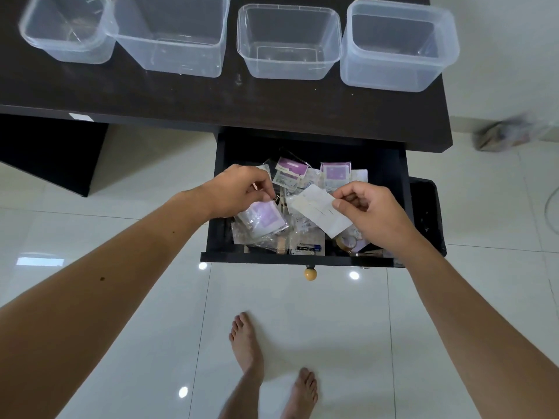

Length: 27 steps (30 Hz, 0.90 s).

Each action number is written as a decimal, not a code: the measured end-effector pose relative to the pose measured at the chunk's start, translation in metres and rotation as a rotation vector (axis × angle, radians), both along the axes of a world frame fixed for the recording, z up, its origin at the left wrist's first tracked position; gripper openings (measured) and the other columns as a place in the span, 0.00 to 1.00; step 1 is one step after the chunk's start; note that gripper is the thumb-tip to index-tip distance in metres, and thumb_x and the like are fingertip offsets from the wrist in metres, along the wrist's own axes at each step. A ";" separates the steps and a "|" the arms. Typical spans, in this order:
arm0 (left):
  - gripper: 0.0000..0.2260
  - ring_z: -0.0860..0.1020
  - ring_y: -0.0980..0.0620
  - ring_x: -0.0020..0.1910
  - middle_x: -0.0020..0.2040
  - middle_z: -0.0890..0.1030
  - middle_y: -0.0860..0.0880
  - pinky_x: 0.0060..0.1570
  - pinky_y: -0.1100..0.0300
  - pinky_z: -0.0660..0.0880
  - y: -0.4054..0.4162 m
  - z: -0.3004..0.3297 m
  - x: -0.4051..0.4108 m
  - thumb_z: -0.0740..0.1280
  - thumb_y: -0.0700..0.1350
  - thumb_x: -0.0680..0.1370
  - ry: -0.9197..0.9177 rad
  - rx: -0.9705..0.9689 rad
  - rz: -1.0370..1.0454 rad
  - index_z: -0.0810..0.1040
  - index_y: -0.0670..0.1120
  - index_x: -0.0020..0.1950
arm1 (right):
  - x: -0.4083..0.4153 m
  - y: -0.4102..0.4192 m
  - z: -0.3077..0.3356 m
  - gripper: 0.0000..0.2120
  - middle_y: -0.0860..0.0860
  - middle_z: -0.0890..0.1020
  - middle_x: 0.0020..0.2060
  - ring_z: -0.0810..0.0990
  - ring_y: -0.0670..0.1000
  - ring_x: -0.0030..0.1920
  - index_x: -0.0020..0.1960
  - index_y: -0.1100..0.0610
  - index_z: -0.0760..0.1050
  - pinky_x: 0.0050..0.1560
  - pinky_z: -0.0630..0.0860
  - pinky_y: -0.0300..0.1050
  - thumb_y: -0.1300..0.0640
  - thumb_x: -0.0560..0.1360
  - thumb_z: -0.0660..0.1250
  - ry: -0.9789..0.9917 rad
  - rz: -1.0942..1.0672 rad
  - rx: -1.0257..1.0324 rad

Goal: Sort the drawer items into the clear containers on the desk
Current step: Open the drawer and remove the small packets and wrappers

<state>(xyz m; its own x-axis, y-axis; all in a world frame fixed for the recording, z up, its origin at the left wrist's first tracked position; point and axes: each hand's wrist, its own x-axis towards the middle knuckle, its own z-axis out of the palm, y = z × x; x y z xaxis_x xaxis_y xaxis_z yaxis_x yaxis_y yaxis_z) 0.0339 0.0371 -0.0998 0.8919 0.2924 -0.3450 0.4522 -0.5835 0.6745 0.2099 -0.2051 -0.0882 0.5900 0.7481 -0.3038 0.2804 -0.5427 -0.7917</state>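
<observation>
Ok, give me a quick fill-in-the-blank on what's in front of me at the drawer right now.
1. The number of clear containers standing on the desk is ____.
2. The right hand pinches a white ____ above the open drawer.
3. The left hand grips a clear packet with a ____ label.
4. The containers hold ____ so far.

Missing words: four; card; purple; nothing

A glossy floor of large white tiles (pixel 302 328) spreads below both hands and shows small bright light reflections. Two bare feet (pixel 248 346) stand on it, nearer the camera than the hands. Beyond the right hand, out to its right, a blurred, crumpled clear plastic bag (pixel 511 133) lies on the tiles near the white wall (pixel 499 55).
</observation>
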 end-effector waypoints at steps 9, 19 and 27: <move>0.01 0.85 0.46 0.44 0.49 0.85 0.55 0.42 0.47 0.85 -0.019 -0.006 0.001 0.70 0.46 0.83 -0.165 -0.262 0.369 0.80 0.52 0.54 | -0.002 0.011 0.000 0.03 0.48 0.86 0.46 0.83 0.47 0.44 0.55 0.52 0.84 0.48 0.81 0.44 0.56 0.81 0.73 0.050 -0.033 0.032; 0.21 0.88 0.45 0.51 0.60 0.84 0.46 0.44 0.50 0.86 -0.032 -0.015 -0.010 0.75 0.38 0.79 -0.220 -0.549 0.379 0.74 0.54 0.68 | -0.015 0.032 -0.020 0.04 0.51 0.86 0.43 0.82 0.47 0.40 0.51 0.51 0.85 0.45 0.81 0.39 0.56 0.76 0.79 0.070 -0.058 0.073; 0.25 0.83 0.51 0.47 0.63 0.80 0.53 0.39 0.60 0.81 -0.038 -0.026 -0.023 0.67 0.37 0.83 0.015 -0.250 0.029 0.72 0.66 0.70 | 0.013 0.022 -0.036 0.17 0.46 0.82 0.51 0.81 0.49 0.44 0.59 0.51 0.84 0.48 0.82 0.41 0.55 0.72 0.82 -0.164 -0.032 -0.034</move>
<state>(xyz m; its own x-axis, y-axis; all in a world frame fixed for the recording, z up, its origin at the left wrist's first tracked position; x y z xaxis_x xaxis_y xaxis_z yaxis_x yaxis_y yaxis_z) 0.0110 -0.0009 -0.1254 0.8787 0.2218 -0.4227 0.4772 -0.3858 0.7896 0.2228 -0.1834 -0.1241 0.6572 0.7191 -0.2258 0.3869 -0.5790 -0.7177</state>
